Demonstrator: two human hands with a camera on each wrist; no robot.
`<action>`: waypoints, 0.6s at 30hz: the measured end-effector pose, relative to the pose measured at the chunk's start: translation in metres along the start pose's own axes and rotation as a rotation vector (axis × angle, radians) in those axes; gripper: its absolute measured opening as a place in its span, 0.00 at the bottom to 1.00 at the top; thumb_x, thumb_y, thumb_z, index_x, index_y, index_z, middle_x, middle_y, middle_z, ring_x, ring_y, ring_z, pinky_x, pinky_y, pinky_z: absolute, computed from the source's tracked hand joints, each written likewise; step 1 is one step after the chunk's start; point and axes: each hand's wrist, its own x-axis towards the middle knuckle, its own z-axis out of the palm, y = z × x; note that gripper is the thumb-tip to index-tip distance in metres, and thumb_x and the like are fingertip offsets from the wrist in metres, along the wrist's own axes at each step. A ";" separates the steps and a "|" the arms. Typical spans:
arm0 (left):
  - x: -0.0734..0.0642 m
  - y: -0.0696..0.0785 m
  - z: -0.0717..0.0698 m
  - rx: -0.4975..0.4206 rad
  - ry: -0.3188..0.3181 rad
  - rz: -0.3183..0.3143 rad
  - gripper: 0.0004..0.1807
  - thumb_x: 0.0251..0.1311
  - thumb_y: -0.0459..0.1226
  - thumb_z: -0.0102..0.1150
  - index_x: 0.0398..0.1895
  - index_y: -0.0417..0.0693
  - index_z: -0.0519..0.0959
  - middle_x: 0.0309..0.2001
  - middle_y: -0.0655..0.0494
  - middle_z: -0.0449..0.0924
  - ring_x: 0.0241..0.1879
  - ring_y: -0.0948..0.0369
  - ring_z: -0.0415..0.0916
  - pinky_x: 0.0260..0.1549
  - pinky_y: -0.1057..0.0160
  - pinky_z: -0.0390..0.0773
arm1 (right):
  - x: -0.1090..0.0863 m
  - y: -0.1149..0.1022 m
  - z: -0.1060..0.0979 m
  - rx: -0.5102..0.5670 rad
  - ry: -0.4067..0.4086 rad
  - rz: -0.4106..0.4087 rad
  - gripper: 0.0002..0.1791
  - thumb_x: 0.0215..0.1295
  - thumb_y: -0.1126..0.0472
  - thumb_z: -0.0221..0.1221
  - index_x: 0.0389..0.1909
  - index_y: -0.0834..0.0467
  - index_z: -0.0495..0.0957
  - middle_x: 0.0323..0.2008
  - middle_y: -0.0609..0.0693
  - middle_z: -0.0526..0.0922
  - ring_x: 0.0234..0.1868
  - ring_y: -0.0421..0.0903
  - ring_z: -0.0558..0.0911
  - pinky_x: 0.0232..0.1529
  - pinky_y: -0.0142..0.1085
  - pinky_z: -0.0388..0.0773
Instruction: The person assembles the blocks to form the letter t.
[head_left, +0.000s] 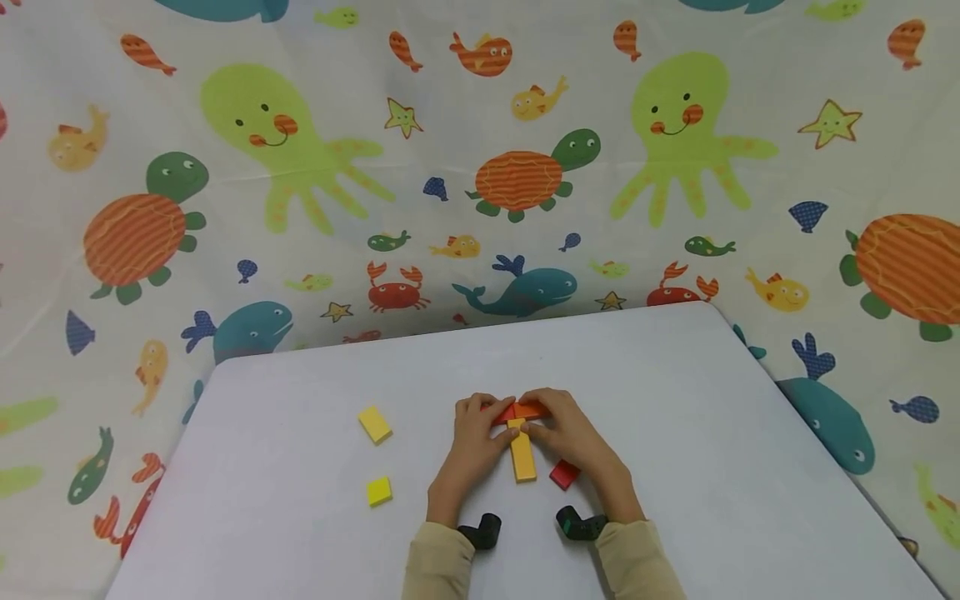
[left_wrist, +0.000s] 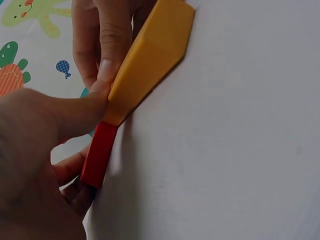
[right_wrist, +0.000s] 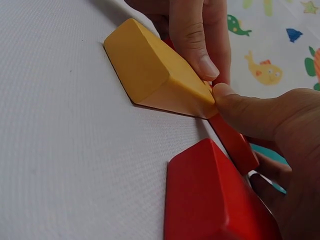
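A long orange-yellow block (head_left: 522,457) lies on the table, its far end against two blocks that form a crossbar. My left hand (head_left: 474,435) curls round the red block (left_wrist: 100,155) of that bar, fingers behind it and thumb near the joint. On the other side, my right hand (head_left: 568,429) holds the orange-red block (head_left: 532,410), fingers behind, thumb at the yellow block's end. Both thumbs almost meet over the joint. Near the right wrist lies a loose red block (head_left: 564,474), also large in the right wrist view; no hand touches it.
To the left on the white table (head_left: 285,467) lie a yellow oblong block (head_left: 375,425) and a smaller bright yellow block (head_left: 379,491). A curtain (head_left: 450,125) printed with sea animals hangs behind the table. Black wrist cameras (head_left: 487,531) sit at both cuffs.
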 end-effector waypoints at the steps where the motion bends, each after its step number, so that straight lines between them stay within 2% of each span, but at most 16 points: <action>1: 0.000 0.000 0.001 0.003 -0.005 0.002 0.27 0.67 0.40 0.68 0.69 0.49 0.79 0.60 0.45 0.73 0.64 0.44 0.61 0.63 0.42 0.68 | 0.000 0.000 0.000 0.003 0.001 0.006 0.23 0.69 0.56 0.68 0.63 0.48 0.78 0.67 0.49 0.78 0.73 0.54 0.69 0.75 0.56 0.68; 18: 0.000 0.001 0.002 -0.016 0.003 -0.028 0.25 0.68 0.42 0.67 0.67 0.52 0.79 0.61 0.46 0.72 0.66 0.45 0.60 0.65 0.41 0.68 | -0.001 -0.001 -0.001 0.001 0.020 0.013 0.24 0.67 0.55 0.70 0.63 0.49 0.80 0.66 0.50 0.80 0.72 0.54 0.72 0.75 0.57 0.68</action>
